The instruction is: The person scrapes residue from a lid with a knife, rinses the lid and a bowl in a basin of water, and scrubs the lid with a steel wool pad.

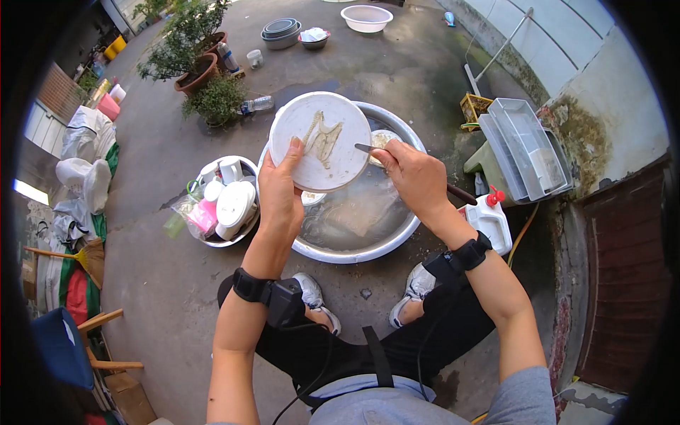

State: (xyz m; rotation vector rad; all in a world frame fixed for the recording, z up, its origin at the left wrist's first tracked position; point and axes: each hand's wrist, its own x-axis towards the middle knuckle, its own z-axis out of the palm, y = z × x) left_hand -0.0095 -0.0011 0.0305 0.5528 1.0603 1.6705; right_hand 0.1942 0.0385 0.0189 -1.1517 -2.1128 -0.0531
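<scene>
My left hand [285,173] grips a round white lid [350,127] by its lower left edge, thumb on top. A patch of torn, yellowish residue [326,142] clings to the middle of the lid. My right hand [414,173] is closed around a knife, whose short metal blade [363,148] reaches the lid's right edge. Both hands are above a large metal basin [333,256] of cloudy water. A pale flat piece [361,212] lies under the water. Another round white piece [384,138] shows behind my right hand, partly hidden.
To the left stands a basin [249,234] piled with white containers and lids. A white jug with a red cap [490,219] is at the right, near clear plastic boxes [520,152]. Potted plants [195,76] and several tubs [367,19] stand farther back. My shoes [315,301] are close to the basin.
</scene>
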